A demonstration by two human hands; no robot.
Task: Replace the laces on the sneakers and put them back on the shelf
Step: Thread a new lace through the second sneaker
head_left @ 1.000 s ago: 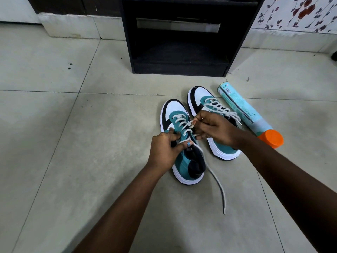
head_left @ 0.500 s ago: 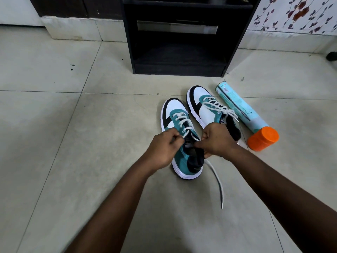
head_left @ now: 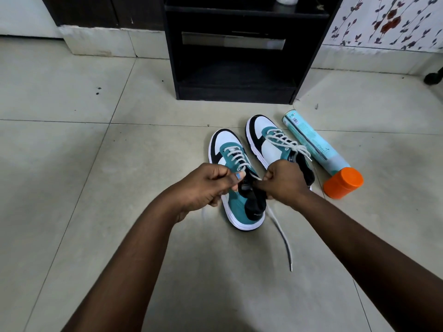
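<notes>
Two teal, white and black sneakers stand side by side on the tiled floor, toes pointing away from me. Over the near sneaker [head_left: 236, 207] my left hand [head_left: 206, 185] grips one end of its white lace [head_left: 237, 157], and a short blurred bit of lace shows below that hand. My right hand [head_left: 284, 182] grips the other lace end, which trails down across the floor [head_left: 281, 236] to my right. The far sneaker [head_left: 268, 137] is laced, its lace ends lying loose towards the right. A black shelf unit [head_left: 236, 56] stands behind the shoes.
A teal spray can [head_left: 314, 144] with an orange cap [head_left: 342, 182] lies on the floor right of the sneakers. A white object sits on top of the shelf unit. A dark thing shows at the right edge near the floral wall.
My right hand has come from the upper eyelets back to the shoe's collar, and both hands have drawn apart, each holding a lace end. The view has moved a little closer.
</notes>
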